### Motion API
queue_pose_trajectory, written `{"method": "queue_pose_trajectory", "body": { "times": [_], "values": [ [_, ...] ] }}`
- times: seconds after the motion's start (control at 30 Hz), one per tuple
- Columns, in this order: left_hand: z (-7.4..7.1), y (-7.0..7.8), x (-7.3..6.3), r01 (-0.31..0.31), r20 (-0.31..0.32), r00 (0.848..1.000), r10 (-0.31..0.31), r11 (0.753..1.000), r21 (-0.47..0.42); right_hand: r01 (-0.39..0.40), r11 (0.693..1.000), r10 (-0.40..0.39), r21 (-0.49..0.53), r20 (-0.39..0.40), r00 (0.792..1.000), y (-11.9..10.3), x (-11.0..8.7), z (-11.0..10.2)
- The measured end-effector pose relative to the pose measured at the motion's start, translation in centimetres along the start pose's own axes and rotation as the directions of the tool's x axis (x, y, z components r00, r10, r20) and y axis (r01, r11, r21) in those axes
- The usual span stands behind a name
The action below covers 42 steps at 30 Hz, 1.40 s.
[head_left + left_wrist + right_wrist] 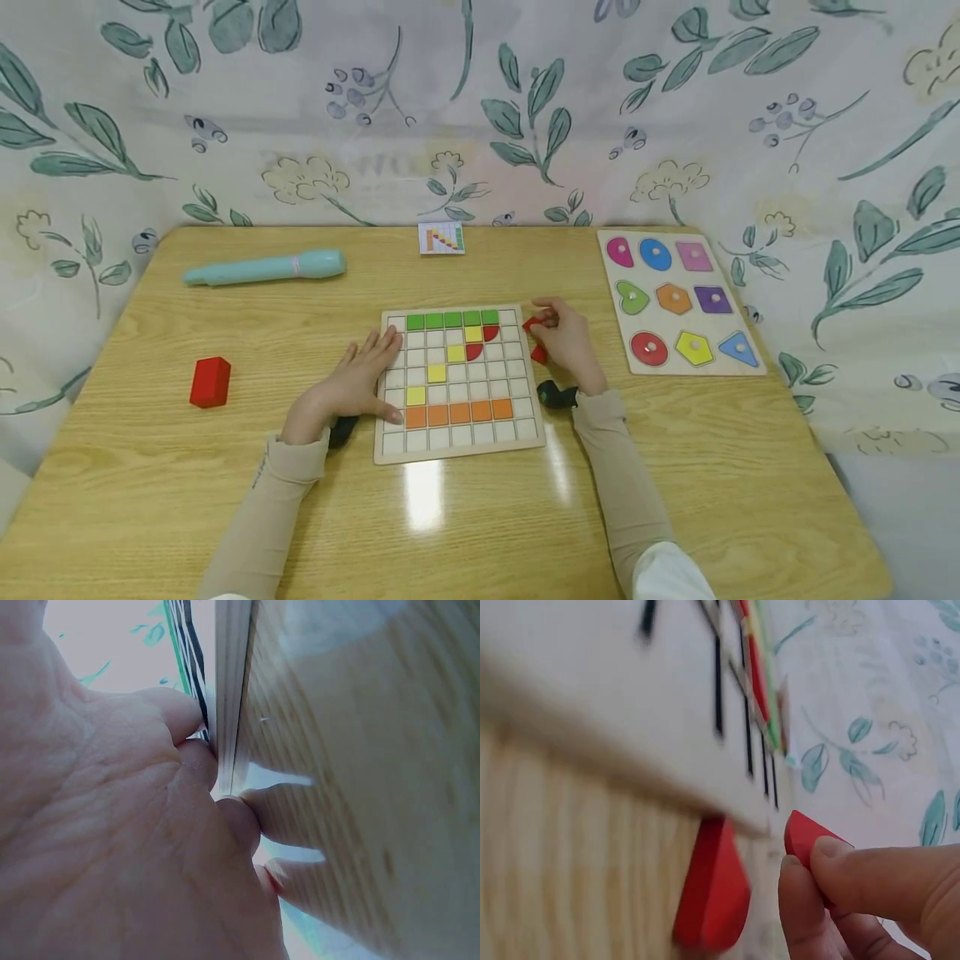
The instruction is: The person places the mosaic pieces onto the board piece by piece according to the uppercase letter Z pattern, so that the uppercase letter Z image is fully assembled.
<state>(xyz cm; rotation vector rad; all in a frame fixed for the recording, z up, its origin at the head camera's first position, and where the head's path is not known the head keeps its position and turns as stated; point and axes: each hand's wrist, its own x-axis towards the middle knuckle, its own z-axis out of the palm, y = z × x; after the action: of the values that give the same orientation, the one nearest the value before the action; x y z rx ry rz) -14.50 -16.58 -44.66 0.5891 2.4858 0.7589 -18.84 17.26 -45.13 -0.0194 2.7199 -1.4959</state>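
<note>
A wooden grid board (pixel 459 457) lies on the table, bearing a row of green squares (pixel 453 319), a row of orange squares (pixel 459 413), a diagonal of yellow squares (pixel 437 372) and two red quarter-circle pieces (pixel 474 352). With fingers spread, my left hand (pixel 348 385) rests on the board's left edge. Beside the right edge, my right hand (pixel 566 340) pinches a red quarter-circle piece (pixel 802 834) between thumb and fingers. Another red piece (pixel 714 892) lies on the table against the board's side, just below that hand.
Behind the board is a small pattern card (pixel 442 239). A teal pen-shaped object (pixel 266 267) lies back left, a red block (pixel 210 382) farther forward on the left. At right is a shape puzzle board (pixel 660 275) with knobbed pieces. Patterned cloth (pixel 435 108) hangs behind the table.
</note>
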Motion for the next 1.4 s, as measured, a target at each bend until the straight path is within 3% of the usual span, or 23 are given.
{"method": "queue_pose_trajectory", "body": {
  "times": [0.17,0.37,0.57,0.73,1.0,1.17,1.3,1.4],
  "values": [
    [0.1,-0.1,0.0,0.003,0.002,1.000,-0.003,1.000,-0.008,-0.006,0.997,0.003,0.079,0.033,0.999,-0.8,-0.2,0.5],
    [0.4,-0.3,0.1,-0.009,-0.004,1.000,0.009,1.000,-0.022,-0.004,0.985,-0.022,0.171,0.150,0.988,-1.9,-0.8,2.6],
    [0.4,-0.2,0.2,0.002,0.000,1.000,-0.002,1.000,-0.023,0.055,0.992,-0.082,0.118,0.244,0.966,-3.2,-1.9,5.7],
    [0.3,-0.1,0.3,0.008,0.004,1.000,-0.008,1.000,-0.013,0.112,0.992,-0.122,0.057,0.244,0.962,-4.1,-2.7,7.1],
    [0.0,-0.1,0.3,0.001,0.004,1.000,-0.001,1.000,0.003,0.154,0.988,-0.149,0.004,0.267,0.952,-4.6,-3.3,7.8],
    [-0.1,-0.1,0.2,0.005,0.003,1.000,-0.005,1.000,0.008,0.201,0.980,-0.191,0.000,0.313,0.930,-4.6,-3.3,8.0],
    [-0.1,-0.2,0.1,0.007,0.004,1.000,-0.007,1.000,0.004,0.271,0.961,-0.235,-0.056,0.354,0.905,-4.7,-3.4,8.2],
    [-0.1,-0.1,0.1,0.006,0.005,1.000,-0.006,1.000,0.000,0.297,0.948,-0.238,-0.115,0.363,0.901,-4.8,-3.4,8.4]
  ]
}}
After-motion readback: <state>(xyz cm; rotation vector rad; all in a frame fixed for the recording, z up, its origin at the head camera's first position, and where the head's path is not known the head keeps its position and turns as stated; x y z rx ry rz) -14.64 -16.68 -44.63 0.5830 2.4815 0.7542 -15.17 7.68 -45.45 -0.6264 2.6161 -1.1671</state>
